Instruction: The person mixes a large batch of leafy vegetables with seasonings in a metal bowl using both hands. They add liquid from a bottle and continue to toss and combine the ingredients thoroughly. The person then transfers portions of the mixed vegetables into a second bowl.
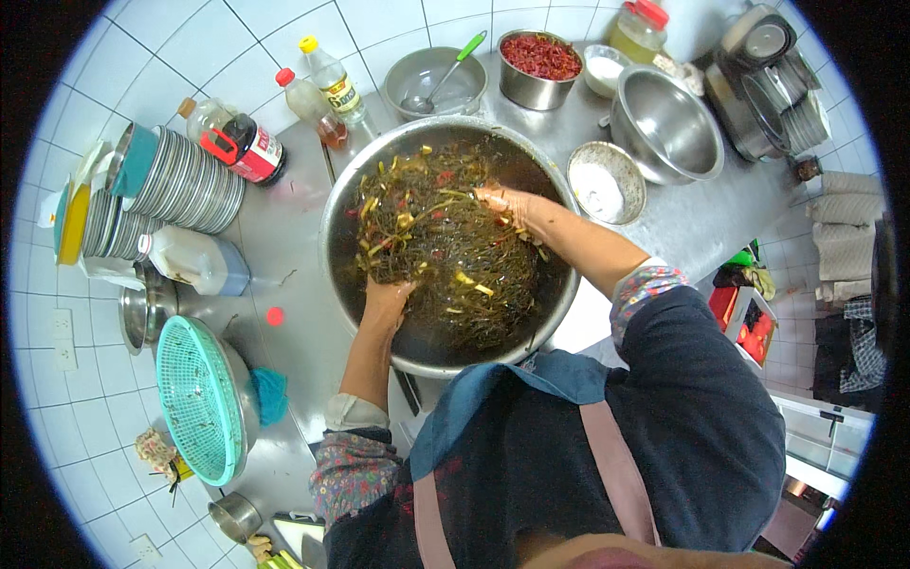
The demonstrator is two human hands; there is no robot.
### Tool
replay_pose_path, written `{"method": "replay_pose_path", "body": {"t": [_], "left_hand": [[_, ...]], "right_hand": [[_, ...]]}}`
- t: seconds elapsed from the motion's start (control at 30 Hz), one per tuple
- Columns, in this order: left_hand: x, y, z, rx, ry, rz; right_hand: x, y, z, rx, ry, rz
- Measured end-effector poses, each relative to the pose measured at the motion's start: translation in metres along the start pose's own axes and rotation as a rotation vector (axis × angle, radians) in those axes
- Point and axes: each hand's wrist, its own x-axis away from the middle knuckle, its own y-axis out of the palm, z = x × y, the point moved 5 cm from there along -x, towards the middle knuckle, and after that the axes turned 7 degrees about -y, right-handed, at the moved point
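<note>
A large round metal basin (332, 284) stands on the steel counter before me. It holds a dark, wet, stringy mass of vegetable strands (490, 284) with yellow-green stalks and red bits mixed in. My left hand (389, 297) is sunk into the left side of the mass, its fingers hidden under the strands. On the right, my right hand (506, 206) lies in the mass near the basin's upper right, with most fingertips covered. Whether either hand grips strands cannot be told.
Behind the basin stand a grey bowl with a ladle (434, 78), a steel pot of chopped red peppers (537, 89), an empty steel bowl (668, 124) and a bowl of white powder (606, 183). Leftward are bottles, stacked plates (188, 181), a jug (202, 261) and a turquoise colander (199, 402).
</note>
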Motion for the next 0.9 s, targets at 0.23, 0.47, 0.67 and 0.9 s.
{"method": "replay_pose_path", "body": {"t": [0.23,0.47,0.67,0.9], "left_hand": [[-0.041,-0.003,-0.026,-0.805,0.163,0.18],[0.02,-0.008,0.088,-0.388,0.412,0.004],[0.03,0.026,0.128,-0.748,0.779,0.031],[0.019,0.011,0.064,-1.066,0.318,0.131]], "right_hand": [[0.085,0.079,-0.171,0.579,-0.104,0.085],[0.11,0.177,-0.266,0.874,-0.243,-0.291],[0.12,0.213,-0.277,0.949,-0.187,-0.229],[0.174,0.123,-0.184,0.619,0.55,0.191]]}}
